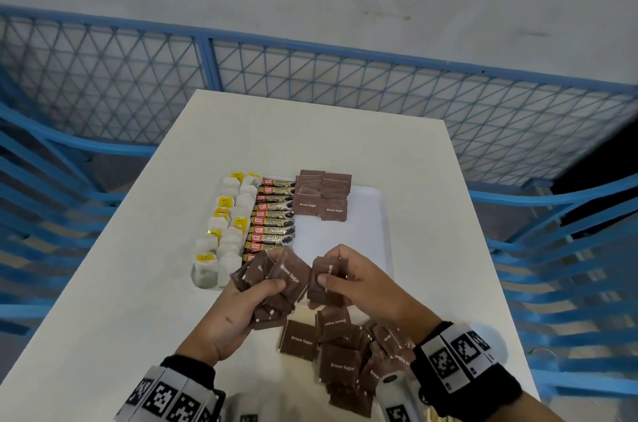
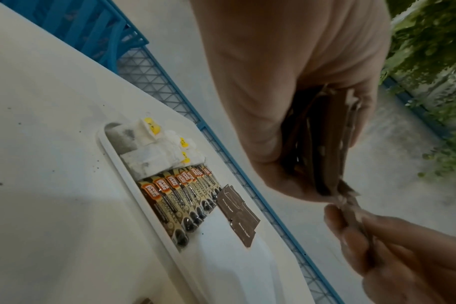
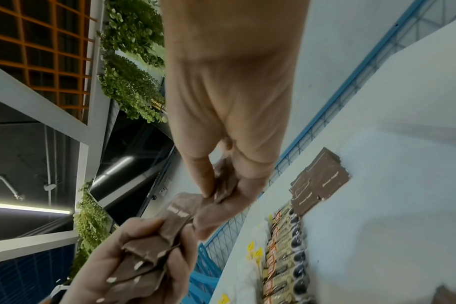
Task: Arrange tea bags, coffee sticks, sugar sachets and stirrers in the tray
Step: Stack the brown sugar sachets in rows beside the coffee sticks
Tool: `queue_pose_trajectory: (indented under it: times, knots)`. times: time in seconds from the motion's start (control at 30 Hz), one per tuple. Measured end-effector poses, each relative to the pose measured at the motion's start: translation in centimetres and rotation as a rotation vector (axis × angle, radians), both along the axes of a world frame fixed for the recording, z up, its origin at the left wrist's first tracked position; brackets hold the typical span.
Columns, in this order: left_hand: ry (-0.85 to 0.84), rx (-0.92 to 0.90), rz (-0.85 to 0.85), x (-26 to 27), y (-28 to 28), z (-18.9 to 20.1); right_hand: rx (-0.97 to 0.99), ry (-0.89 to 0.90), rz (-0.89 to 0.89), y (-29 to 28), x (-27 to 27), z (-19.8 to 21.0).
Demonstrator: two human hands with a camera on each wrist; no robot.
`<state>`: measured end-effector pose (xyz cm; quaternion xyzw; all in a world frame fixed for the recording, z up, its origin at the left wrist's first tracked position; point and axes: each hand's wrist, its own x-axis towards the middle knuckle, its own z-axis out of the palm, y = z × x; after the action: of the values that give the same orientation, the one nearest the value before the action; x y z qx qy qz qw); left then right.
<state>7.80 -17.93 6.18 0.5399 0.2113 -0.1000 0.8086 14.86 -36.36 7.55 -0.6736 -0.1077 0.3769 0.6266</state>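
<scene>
1. Sorting sugar sachets, head view. Left hand [image 1: 238, 311] curled round a fanned bunch of brown sachets [image 1: 276, 280]; right hand [image 1: 352, 280] pinching a few more [image 1: 322, 278] between thumb and fingers, just beside the bunch, both held low over the near edge of the tray [image 1: 383, 235]. Tray on the desk [image 1: 138, 283] holds, left to right: tea bags [image 1: 224, 231], coffee sticks [image 1: 272, 221], and a short laid block of sugar [image 1: 322, 195] at the far end of the third column. Loose pile [image 1: 348, 356] of sachets on the desk near the right wrist. No stirrers made out.

2. Left wrist view. Left hand [image 2: 294, 102] closed on its bunch, seen edge-on; right hand [image 2: 393, 255] gripping sachets that meet the bunch's lower edge. Tray rim [image 2: 133, 197], tea bags [image 2: 154, 148], coffee sticks [image 2: 185, 197] and laid sugar [image 2: 239, 216] beyond.

3. Right wrist view. Right hand [image 3: 231, 123] pinching sachets at its fingertips; left hand [image 3: 133, 265] full of them below. Laid sugar [image 3: 323, 181] and coffee sticks [image 3: 283, 255] at right.

4. Step judged: sugar column part-filled, tea and coffee done. Next move likely calls for squaring a few sachets and laying them flat below the existing block, overlapped and label-up, without disturbing the coffee sticks alongside.
</scene>
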Motion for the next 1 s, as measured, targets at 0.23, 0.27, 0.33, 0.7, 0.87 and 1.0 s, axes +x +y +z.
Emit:
queue_pose_trajectory:
  times: [0.23, 0.27, 0.33, 0.7, 0.87, 1.0]
  knots:
    - [-0.02, 0.064, -0.164, -0.6, -1.4, 1.0, -0.182, -0.262, 0.04, -2.1, 2.4, -0.4]
    - [-0.025, 0.072, -0.189, -0.7, -1.7, 1.2, -0.17, -0.258, 0.04, -2.0, 2.4, -0.6]
    - [-0.021, 0.092, -0.182, -0.7, -2.3, 1.3, -0.13, -0.225, 0.01, -1.7, 2.6, -0.9]
    - [0.026, 0.11, 0.017, 1.7, -0.5, -0.2, 0.023, 0.097, -0.247, 1.6, 4.8, -3.9]
    - [0.061, 0.082, 0.1, 2.5, 2.1, -1.5, -0.145, 0.011, -0.405, 3.1, 8.6, -5.9]
    - [0.082, 0.053, 0.137, 2.9, 4.1, -2.2, -0.317, -0.1, -0.528, 4.3, 11.4, -8.1]
